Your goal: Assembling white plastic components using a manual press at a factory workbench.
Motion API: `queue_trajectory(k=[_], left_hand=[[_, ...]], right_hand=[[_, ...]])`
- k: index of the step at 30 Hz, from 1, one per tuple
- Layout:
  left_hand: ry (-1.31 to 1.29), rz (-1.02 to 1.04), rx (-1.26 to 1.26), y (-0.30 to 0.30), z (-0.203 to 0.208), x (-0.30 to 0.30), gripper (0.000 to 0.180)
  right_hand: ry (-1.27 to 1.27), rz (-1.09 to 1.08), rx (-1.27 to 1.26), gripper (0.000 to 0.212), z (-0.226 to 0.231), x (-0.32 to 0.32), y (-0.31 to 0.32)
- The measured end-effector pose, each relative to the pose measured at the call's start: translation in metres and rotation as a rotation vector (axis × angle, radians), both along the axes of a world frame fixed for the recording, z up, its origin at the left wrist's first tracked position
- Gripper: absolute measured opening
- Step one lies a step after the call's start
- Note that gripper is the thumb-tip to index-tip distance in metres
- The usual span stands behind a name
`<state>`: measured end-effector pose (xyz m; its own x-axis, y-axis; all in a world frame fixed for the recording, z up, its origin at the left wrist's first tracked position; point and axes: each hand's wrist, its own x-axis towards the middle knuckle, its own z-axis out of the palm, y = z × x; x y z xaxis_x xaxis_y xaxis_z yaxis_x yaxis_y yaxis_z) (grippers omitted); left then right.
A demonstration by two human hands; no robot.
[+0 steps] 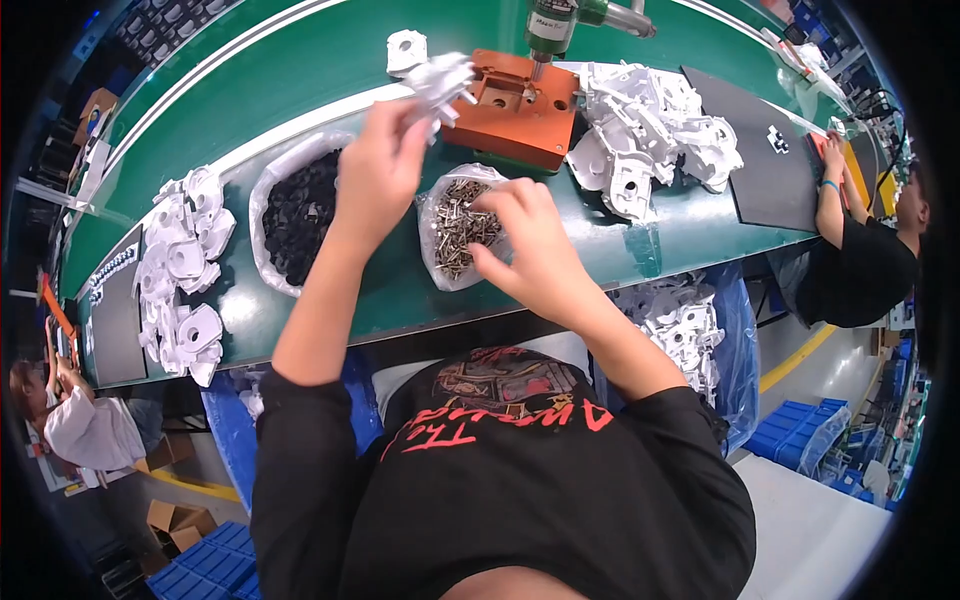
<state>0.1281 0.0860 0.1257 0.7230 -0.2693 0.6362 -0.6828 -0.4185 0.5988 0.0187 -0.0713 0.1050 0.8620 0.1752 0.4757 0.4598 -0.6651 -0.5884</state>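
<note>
My left hand (385, 165) is closed on a white plastic part (440, 85), raised at the left side of an orange fixture block (540, 125). The part is slightly blurred. Over a clear plastic bag (437, 272) of small metal screws or pins (462, 228), my right hand (535, 240) reaches in from the right, thumb and fingers apart and curved; nothing shows between them. Above the block stands a green machine head (550, 28) with a metal tip pointing down at its recess. A single white part (406, 52) lies behind the block's left side.
White parts are heaped right (655, 130) and left (183, 265) on the green table. A bag of black pieces (300, 215) sits left of the screws. A dark mat (750, 160) lies right. Co-workers sit at right (860, 240) and far left (85, 425). Blue crates (795, 432) stand below.
</note>
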Motion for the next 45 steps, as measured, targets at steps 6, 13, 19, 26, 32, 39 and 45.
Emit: queue_trajectory(k=[6,13,19,26,32,39,45], left_hand=[[-0.646,-0.103,0.54,-0.066,-0.046,0.092,0.02],[-0.354,-0.259,0.55,-0.083,-0.047,0.104,0.008],[-0.118,-0.335,0.569,-0.073,-0.05,0.106,0.015],[-0.401,-0.201,0.522,-0.064,-0.045,0.084,0.023],[0.061,-0.134,0.274,0.042,-0.011,0.039,0.027],[0.302,0.23,0.454,0.139,0.001,0.023,0.027],[0.214,0.114,0.599,0.132,-0.016,0.028,0.026]], right_hand=[[-0.017,-0.065,-0.16,0.027,-0.016,0.003,0.001],[-0.07,-0.101,-0.095,0.019,-0.027,0.006,0.003],[-0.071,-0.095,-0.14,0.016,-0.021,0.007,0.007],[-0.112,-0.135,-0.258,0.016,-0.016,0.009,0.01],[-0.084,-0.085,-0.155,0.013,-0.015,0.012,0.003],[-0.038,-0.049,0.079,0.02,-0.007,0.027,0.003],[0.021,-0.092,0.226,0.024,0.012,0.028,-0.004]])
